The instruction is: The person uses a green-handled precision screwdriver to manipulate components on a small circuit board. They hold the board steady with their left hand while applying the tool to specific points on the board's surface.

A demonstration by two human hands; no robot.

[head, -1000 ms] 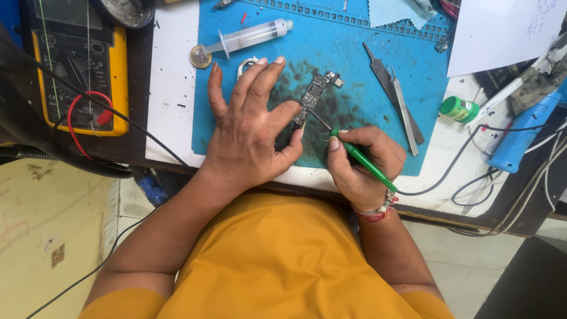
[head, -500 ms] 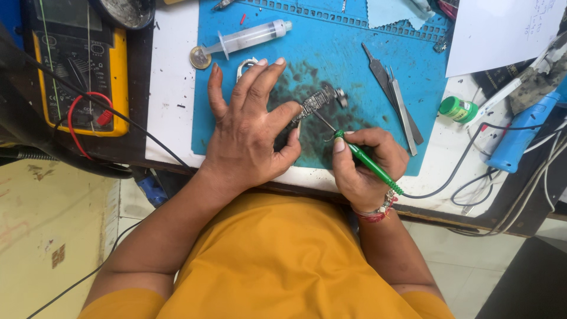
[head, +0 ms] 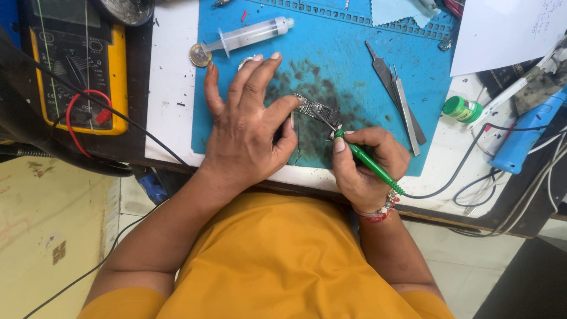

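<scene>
Blue mat (head: 331, 65) on your counter: your left hand (head: 248, 130) fingers, spread, are pinning the circuit board (head: 316, 110); your right hand (head: 366, 168) is gripping the green soldering iron (head: 369, 165), needing a steady tip.

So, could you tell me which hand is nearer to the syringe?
Left. The left hand has fingertips just below the syringe; the right hand is farther down, holding the green tool.
</scene>
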